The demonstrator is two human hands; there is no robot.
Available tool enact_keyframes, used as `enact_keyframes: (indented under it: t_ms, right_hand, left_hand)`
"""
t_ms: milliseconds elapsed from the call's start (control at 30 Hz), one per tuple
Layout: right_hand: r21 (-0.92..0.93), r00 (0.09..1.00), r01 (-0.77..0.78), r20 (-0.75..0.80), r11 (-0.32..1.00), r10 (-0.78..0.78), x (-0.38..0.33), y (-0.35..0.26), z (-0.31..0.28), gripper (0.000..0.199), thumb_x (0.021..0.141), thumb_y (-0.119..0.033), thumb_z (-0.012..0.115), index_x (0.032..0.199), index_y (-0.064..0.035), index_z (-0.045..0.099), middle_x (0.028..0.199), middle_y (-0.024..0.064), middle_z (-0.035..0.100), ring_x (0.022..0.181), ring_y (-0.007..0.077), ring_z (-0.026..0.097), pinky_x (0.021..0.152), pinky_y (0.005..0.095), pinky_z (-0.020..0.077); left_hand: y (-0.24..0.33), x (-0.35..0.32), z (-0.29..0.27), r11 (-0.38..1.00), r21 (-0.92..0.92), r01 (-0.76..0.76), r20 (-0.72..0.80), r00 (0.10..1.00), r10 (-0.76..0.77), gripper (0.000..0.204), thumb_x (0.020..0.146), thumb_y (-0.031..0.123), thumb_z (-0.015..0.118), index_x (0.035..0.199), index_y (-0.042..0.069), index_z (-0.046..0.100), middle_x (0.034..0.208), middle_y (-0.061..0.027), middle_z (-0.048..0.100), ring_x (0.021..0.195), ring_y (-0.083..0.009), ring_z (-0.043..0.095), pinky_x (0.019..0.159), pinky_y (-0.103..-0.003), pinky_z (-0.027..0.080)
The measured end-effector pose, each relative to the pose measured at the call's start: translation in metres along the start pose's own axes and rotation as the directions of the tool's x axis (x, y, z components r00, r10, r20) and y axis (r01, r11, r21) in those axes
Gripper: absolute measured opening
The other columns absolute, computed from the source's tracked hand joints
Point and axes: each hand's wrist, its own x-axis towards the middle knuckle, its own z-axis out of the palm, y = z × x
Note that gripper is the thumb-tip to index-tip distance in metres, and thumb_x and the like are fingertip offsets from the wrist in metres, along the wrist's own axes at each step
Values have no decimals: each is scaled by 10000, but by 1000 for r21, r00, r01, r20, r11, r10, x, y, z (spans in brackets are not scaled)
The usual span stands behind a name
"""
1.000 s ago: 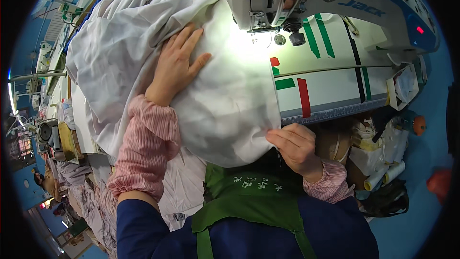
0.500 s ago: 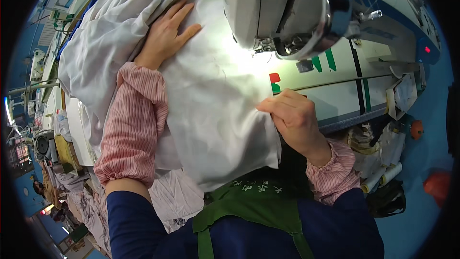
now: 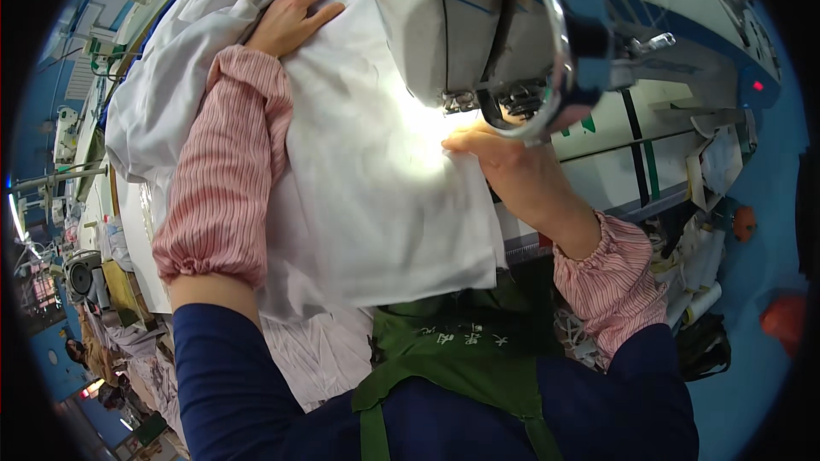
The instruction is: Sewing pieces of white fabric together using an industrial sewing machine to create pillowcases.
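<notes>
A large piece of white fabric [image 3: 376,213] covers the sewing table and hangs over its front edge toward my green apron. My left hand [image 3: 295,15] lies on the fabric at the far left, fingers stretched out, beside a heap of folds. Close to the needle area of the sewing machine [image 3: 427,26], my right hand [image 3: 512,162] pinches the fabric's right edge between thumb and fingers. The machine's head and chrome guard partly hide that hand. Bright lamp light washes out the fabric just under the needle.
To the right, the white table top [image 3: 598,179] carries dark and green tape strips. A paper-filled holder [image 3: 720,158] sits at its right end. Rolls [image 3: 702,303] and a dark bag stand below. More cloth [image 3: 312,350] lies near my lap, and another person [image 3: 94,350] is far left.
My right hand has moved up along the fabric's edge to the needle area. My left hand has slid slightly farther away, and the fabric has shifted and flattened.
</notes>
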Motion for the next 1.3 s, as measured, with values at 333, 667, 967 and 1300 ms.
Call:
enact_keyframes:
  t_ms: [333, 667, 967, 1300]
  right_hand:
    - [-275, 979, 187, -30, 943, -203, -115, -75, 20, 317, 776, -72, 598, 1083, -47, 671, 1170, 88, 625, 1101, 258, 567, 920, 401, 456]
    - [-91, 941, 271, -183, 958, -283, -130, -46, 11, 318, 746, 13, 632, 1062, -9, 661, 1150, 96, 635, 1113, 286, 577, 925, 412, 485]
    - [-142, 932, 311, -151, 940, -331, -123, -24, 2, 352, 714, -44, 720, 1063, -50, 671, 1086, 55, 620, 1079, 249, 568, 914, 398, 462]
    - [-248, 920, 307, -172, 919, -353, -119, -19, 12, 281, 694, -171, 773, 953, -98, 691, 1029, 32, 553, 1031, 240, 542, 863, 410, 421]
  left_hand:
    - [48, 2, -44, 901, 417, -123, 282, 959, 0, 205, 849, 191, 632, 1028, 93, 625, 995, -100, 628, 949, -295, 628, 804, -396, 521]
    - [318, -184, -64, 974, -212, -85, 134, 984, 115, 504, 697, 20, 655, 1193, -31, 578, 1189, -163, 598, 1148, -381, 573, 939, -418, 497]
    - [318, -182, -53, 846, -530, 64, -164, 971, -176, 154, 804, -15, 650, 958, -13, 659, 1030, -138, 674, 978, -317, 670, 820, -374, 540]
    - [318, -159, -65, 898, -438, -45, -180, 983, -39, 179, 765, -29, 665, 941, 0, 651, 982, -118, 670, 953, -289, 661, 781, -365, 522]
